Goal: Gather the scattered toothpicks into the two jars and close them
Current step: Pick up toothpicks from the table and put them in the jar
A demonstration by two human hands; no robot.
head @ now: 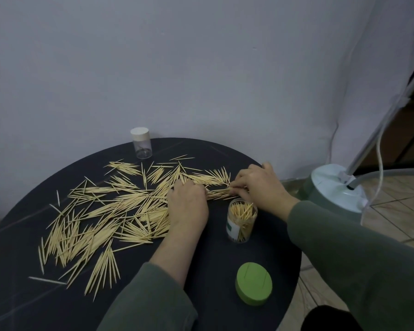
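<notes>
Pinching a bunch of toothpicks point(219, 193) between curled right hand point(261, 187) fingers, left hand point(188, 206) curled round its other end; I would square the tips first, then tip them into the open jar point(240, 222) beside; green lid point(253, 284) waits nearer.

Toothpicks point(101, 211) scattered, open jar point(240, 220) part-filled, capped jar point(141, 145) upright

Both arms in loose dark olive-green long sleeves point(359, 254), soft knit fabric, plain cuffs at wrists. Bare left hand point(188, 206), bare right hand point(261, 185). No markings.
</notes>
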